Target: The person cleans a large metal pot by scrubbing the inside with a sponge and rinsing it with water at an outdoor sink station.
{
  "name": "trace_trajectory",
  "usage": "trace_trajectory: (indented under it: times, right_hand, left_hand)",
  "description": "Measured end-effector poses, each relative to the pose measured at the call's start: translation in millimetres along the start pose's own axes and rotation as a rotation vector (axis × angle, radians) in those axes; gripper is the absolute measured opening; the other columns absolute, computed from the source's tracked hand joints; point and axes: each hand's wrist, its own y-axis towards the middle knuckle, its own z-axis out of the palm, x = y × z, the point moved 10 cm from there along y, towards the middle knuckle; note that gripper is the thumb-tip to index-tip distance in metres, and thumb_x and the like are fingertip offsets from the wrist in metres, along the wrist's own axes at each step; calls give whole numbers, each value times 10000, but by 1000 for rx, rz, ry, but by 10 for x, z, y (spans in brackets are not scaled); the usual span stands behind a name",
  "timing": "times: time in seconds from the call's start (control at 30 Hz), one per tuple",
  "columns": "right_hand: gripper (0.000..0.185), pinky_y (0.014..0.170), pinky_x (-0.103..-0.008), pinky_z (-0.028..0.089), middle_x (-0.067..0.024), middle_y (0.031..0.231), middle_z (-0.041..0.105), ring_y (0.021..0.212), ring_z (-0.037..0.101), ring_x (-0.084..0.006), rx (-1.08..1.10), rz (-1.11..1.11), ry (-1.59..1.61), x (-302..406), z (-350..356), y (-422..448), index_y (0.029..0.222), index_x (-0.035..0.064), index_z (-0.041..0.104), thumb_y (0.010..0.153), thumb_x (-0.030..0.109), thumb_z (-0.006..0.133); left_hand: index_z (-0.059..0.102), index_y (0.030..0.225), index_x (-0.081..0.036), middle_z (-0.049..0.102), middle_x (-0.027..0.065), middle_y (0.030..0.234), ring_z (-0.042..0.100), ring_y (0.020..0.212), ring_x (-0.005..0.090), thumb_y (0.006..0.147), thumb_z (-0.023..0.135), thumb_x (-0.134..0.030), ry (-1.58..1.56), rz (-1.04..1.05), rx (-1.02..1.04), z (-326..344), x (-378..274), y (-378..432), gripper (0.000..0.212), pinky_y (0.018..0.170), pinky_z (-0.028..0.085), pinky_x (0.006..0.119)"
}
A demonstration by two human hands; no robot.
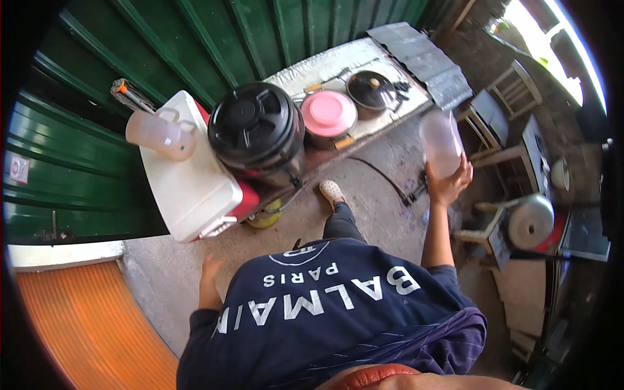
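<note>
On the right, my right hand [447,181] grips a clear plastic container [441,141] and holds it out over the concrete floor. My left hand [211,265] hangs low at the left beside my body, blurred, with nothing visible in it; how its fingers stand is unclear. Ahead of it is a red and white cooler box [190,180], with a translucent plastic pitcher [161,135] lying on its lid. Next to the cooler stands a large black lidded bucket [256,126]. A pink bowl or lid [328,113] tops a pot, and a frying pan with a glass lid [371,90] sits further right.
Behind the counter [409,109] rises a green corrugated metal wall [204,44]. A corrugated sheet [424,63] covers the counter's right end. Wooden chairs [516,92] and a round metal pot or lid [531,222] are at the right. A hose [380,173] lies on the floor.
</note>
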Motion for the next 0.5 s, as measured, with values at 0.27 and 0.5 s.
trace_trajectory:
  times: [0.27, 0.5]
  right_hand:
    - [903, 1032, -489, 357, -199, 1337, 396, 1253, 370, -396, 290, -368, 657, 2907, 2977, 1561, 1308, 159, 420, 530, 291, 858]
    - [944, 995, -552, 401, -140, 1429, 319, 1316, 317, -408, 853, -962, 398, 4585, 5478, 471, 1347, 260, 362, 529, 271, 834]
  left_hand:
    - [585, 1220, -5, 640, 127, 1167, 600, 1039, 248, 770, 680, -217, -54, -702, 212, 744, 482, -2057, 506, 909, 460, 353]
    - [573, 1242, -25, 642, 106, 1165, 596, 1027, 236, 811, 653, -271, -299, -970, 100, 1178, -329, -3325, 502, 893, 465, 363]
